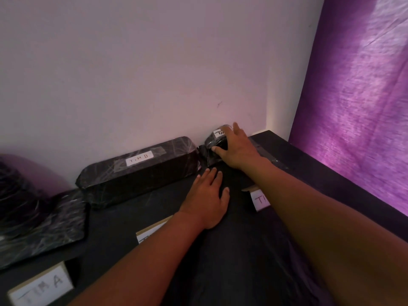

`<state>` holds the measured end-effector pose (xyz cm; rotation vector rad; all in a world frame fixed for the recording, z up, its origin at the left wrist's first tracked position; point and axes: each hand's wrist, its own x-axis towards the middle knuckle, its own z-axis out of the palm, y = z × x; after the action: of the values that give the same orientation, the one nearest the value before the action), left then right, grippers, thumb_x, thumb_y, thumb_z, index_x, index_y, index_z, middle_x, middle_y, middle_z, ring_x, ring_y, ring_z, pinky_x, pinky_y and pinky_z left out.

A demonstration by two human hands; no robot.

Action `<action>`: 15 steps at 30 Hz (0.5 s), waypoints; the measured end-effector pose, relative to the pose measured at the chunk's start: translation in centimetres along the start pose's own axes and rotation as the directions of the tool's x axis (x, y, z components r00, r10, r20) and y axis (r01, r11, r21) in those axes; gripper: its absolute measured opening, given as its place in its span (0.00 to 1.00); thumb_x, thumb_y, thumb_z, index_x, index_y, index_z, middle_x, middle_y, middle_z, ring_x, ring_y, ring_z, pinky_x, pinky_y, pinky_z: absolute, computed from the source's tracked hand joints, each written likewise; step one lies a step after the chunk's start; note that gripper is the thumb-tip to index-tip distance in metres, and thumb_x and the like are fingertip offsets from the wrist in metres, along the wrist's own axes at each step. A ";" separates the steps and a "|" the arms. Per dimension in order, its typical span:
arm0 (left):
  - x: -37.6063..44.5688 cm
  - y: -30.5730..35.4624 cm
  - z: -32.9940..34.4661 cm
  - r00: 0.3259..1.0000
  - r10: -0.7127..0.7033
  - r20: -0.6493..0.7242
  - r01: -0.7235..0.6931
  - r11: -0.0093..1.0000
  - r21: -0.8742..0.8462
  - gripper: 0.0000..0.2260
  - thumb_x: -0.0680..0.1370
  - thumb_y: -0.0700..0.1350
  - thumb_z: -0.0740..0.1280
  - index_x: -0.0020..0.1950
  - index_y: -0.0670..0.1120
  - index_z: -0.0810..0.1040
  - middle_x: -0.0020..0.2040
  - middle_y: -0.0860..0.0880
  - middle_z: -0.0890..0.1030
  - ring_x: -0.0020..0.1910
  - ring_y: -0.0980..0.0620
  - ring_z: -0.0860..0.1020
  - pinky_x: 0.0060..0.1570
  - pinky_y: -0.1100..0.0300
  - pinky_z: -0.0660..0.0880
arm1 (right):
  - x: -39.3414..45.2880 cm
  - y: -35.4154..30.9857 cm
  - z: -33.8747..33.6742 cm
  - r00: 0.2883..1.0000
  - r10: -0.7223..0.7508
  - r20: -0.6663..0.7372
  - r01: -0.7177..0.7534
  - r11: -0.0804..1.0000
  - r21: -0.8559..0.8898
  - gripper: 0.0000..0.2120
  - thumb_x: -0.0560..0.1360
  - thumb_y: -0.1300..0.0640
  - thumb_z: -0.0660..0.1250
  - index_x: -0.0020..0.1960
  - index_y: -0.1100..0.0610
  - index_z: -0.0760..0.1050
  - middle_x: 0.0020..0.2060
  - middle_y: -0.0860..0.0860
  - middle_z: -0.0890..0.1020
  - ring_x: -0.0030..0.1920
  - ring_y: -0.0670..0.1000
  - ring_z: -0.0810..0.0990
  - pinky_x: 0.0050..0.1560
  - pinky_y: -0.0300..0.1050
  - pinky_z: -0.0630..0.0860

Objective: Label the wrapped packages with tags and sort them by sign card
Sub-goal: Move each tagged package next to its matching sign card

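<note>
Your right hand (237, 149) wraps its grip over the small wrapped package (215, 142) at the table's (276, 146) one o'clock corner; slick crinkly film, looks light, so clamp its sides, left hand (207, 199) flat.

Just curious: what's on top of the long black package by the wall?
A white tag reading "TIM B" lies taped on the long package; nothing else is on it.

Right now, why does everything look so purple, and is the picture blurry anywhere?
In the head view, light through the purple curtain tints the wall; the wide lens bends the table edge; the TIM A sign card near the corner is soft, while the TIM B tag reads clearly; the wrapped packages' film shows glare streaks.
</note>
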<state>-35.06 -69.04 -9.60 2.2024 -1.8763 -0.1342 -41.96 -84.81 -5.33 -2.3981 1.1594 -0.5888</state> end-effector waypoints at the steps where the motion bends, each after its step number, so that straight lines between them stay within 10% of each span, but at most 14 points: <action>1: 0.2 0.0 -0.3 0.999 -0.003 0.038 0.003 1.000 0.004 0.27 0.86 0.54 0.52 0.83 0.44 0.52 0.83 0.45 0.51 0.82 0.48 0.46 0.80 0.53 0.44 | -0.5 -0.2 -0.6 1.000 -0.017 -0.011 0.017 1.000 -0.016 0.34 0.80 0.44 0.67 0.81 0.49 0.56 0.82 0.57 0.49 0.81 0.60 0.50 0.79 0.59 0.57; 8: -0.3 -0.1 -6.8 0.992 -0.039 -0.117 0.033 0.998 -0.053 0.20 0.79 0.51 0.67 0.70 0.46 0.76 0.65 0.43 0.79 0.66 0.42 0.76 0.64 0.51 0.74 | -5.0 -2.5 -4.3 0.962 -0.210 -0.173 0.200 0.977 -0.074 0.23 0.83 0.51 0.61 0.77 0.53 0.67 0.76 0.55 0.69 0.75 0.56 0.67 0.73 0.53 0.66; 15: -6.8 -3.3 -14.2 0.874 0.030 -0.484 0.016 0.996 0.090 0.19 0.77 0.49 0.68 0.65 0.43 0.79 0.61 0.42 0.82 0.60 0.40 0.79 0.58 0.44 0.76 | -9.4 -9.2 -4.6 0.849 -0.418 -0.323 0.373 0.907 -0.194 0.19 0.81 0.52 0.63 0.69 0.57 0.75 0.64 0.57 0.81 0.63 0.60 0.79 0.59 0.58 0.77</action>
<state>-29.81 -60.10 2.73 2.0320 -1.6266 0.4761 -43.96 -72.82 1.49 -2.7396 0.8416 -1.1617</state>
